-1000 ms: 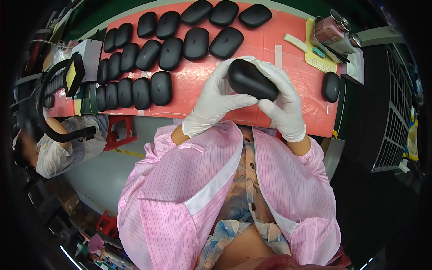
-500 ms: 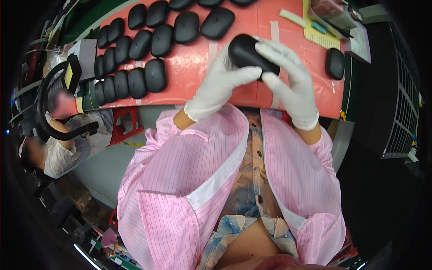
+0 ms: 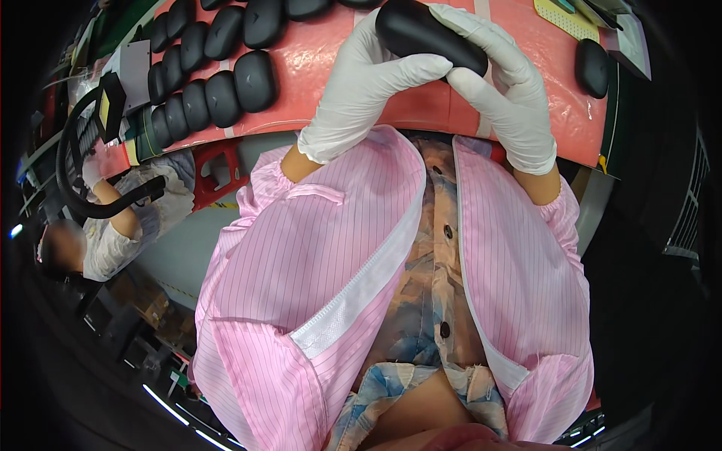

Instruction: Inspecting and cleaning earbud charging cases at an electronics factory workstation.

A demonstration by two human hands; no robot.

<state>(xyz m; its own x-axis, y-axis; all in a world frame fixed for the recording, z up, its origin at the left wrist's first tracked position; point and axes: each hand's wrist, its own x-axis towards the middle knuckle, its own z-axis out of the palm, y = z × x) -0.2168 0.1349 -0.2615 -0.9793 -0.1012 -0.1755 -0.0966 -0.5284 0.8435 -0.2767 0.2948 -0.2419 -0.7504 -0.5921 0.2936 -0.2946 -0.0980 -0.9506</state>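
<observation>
Between my two white-gloved hands is a smooth black rounded case (image 3: 430, 37), held tilted above the red table mat (image 3: 304, 79). My left hand (image 3: 361, 86) grips its left end, with the thumb along the near edge. On the right end, my right hand (image 3: 511, 94) has its fingers over the far side and its thumb on the near side. Both thumb tips almost meet at the near edge. Several similar black cases (image 3: 256, 81) lie in rows on the mat to the left. One more black case (image 3: 593, 68) lies alone near the mat's right edge.
At the far right are a yellow perforated sheet (image 3: 560, 21) and a container. A grey box (image 3: 135, 75) and a curved black tube (image 3: 68, 143) stand at the left. Beyond them a co-worker (image 3: 124, 218) sits near a red stool (image 3: 219, 174).
The table and its cases appear higher in the picture, as the view has shifted. Both hands still hold the case, which now shows more of its smooth side.
</observation>
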